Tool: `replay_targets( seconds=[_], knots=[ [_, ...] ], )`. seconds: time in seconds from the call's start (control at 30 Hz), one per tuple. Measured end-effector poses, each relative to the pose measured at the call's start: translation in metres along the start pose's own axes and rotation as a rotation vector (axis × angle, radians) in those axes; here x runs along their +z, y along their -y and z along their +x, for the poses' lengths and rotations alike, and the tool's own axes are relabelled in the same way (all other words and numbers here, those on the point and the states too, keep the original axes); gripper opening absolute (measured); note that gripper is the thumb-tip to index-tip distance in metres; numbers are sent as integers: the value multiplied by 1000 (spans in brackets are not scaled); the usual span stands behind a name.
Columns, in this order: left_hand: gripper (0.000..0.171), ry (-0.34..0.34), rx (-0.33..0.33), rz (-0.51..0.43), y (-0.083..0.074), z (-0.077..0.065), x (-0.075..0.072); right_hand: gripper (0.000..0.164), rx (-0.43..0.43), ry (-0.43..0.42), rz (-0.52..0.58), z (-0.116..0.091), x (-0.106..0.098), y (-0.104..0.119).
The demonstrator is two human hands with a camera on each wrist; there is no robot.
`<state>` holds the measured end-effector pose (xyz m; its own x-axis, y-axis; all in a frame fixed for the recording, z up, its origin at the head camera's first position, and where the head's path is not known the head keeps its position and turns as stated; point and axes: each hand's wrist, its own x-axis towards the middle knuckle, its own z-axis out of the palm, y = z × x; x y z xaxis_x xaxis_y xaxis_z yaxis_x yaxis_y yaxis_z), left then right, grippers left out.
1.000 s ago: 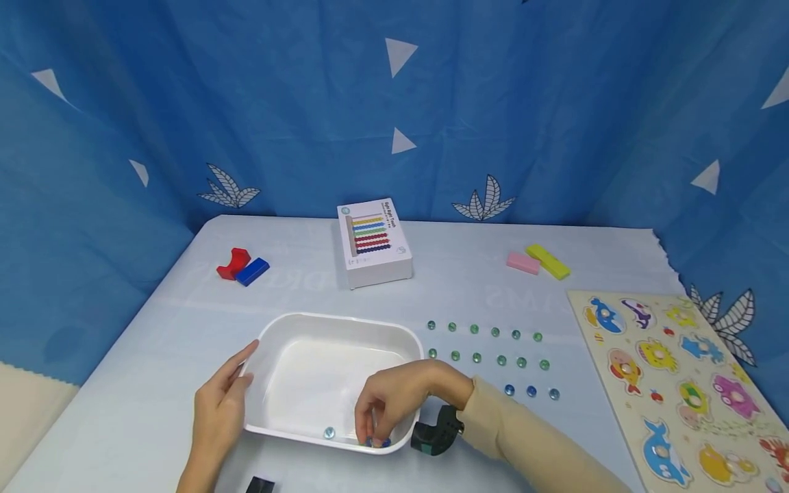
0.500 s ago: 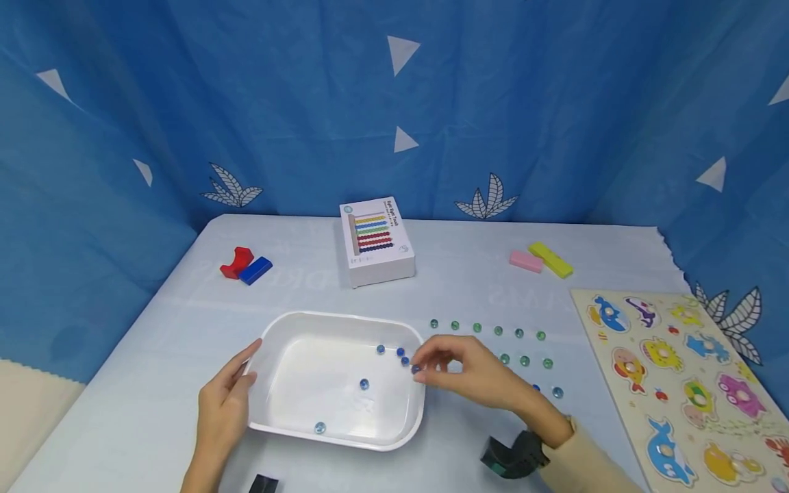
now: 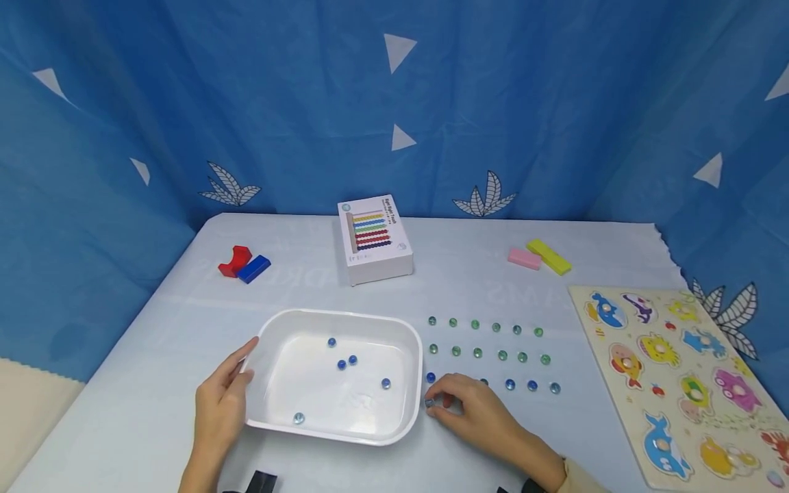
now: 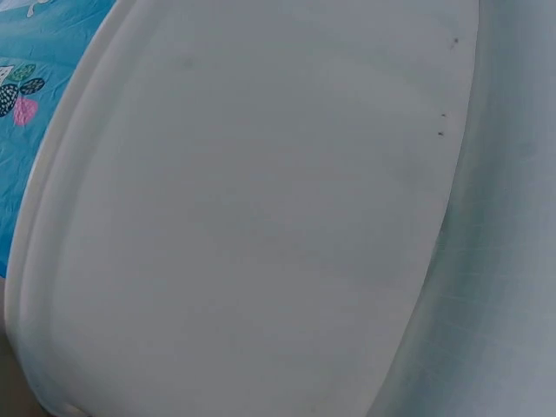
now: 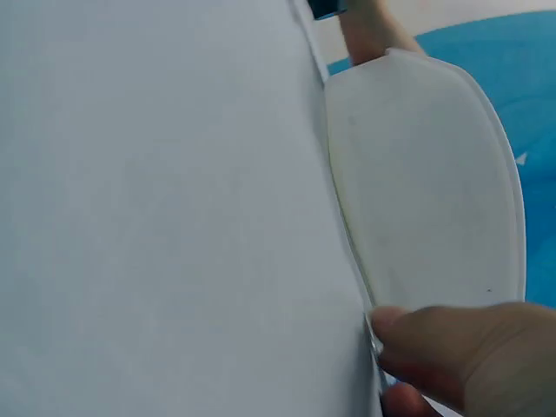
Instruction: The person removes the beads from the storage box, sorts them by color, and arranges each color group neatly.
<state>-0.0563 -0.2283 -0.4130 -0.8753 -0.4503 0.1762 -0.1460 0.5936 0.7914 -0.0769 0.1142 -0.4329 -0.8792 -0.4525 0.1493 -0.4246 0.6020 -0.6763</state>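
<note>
My left hand [image 3: 218, 411] holds the left rim of a white plastic tray [image 3: 345, 316], thumb and fingers at its edge. Inside lie several blue glass marbles [image 3: 342, 365] and a pale one [image 3: 298, 418]. Just beyond the tray's right side, my right hand [image 3: 477, 414] pinches a bluish glass marble [image 3: 429, 403] low over the table. Behind that hand runs a row of blue marbles [image 3: 509, 385], partly hidden by the fingers. Two rows of green marbles [image 3: 477, 352] lie farther back. The tray wall [image 4: 261, 208] fills much of the left wrist view.
A white box [image 3: 376, 239] with a bead picture stands at the back. Red [image 3: 236, 261] and blue blocks [image 3: 253, 269] lie back left, pink [image 3: 524, 258] and yellow blocks [image 3: 548, 257] back right. A sea-animal puzzle board [image 3: 672, 383] covers the right side.
The right hand left the tray with marbles; a dark blue marble now begins the blue row, and the hand pinches another below it. Marbles in the tray rolled. The left hand stayed.
</note>
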Motion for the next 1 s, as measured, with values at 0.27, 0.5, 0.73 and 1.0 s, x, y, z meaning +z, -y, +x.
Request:
replay_targets(
  seconds=[0.27,0.5,0.73,1.0],
  knots=[
    [41,21,-41,22,-7,-2,-3,19,-108,-67,-27,-1,5,-4],
    [42,19,-21,11,1,0,-1,17,-84,-42,-34,-1,2,-2],
    [43,-5,33,35,37,8,11,20,-74,-29,-46,-2,1,0],
    [41,-20,62,50,40,9,11,26,-13,27,-44,-4,-4,2]
  ],
)
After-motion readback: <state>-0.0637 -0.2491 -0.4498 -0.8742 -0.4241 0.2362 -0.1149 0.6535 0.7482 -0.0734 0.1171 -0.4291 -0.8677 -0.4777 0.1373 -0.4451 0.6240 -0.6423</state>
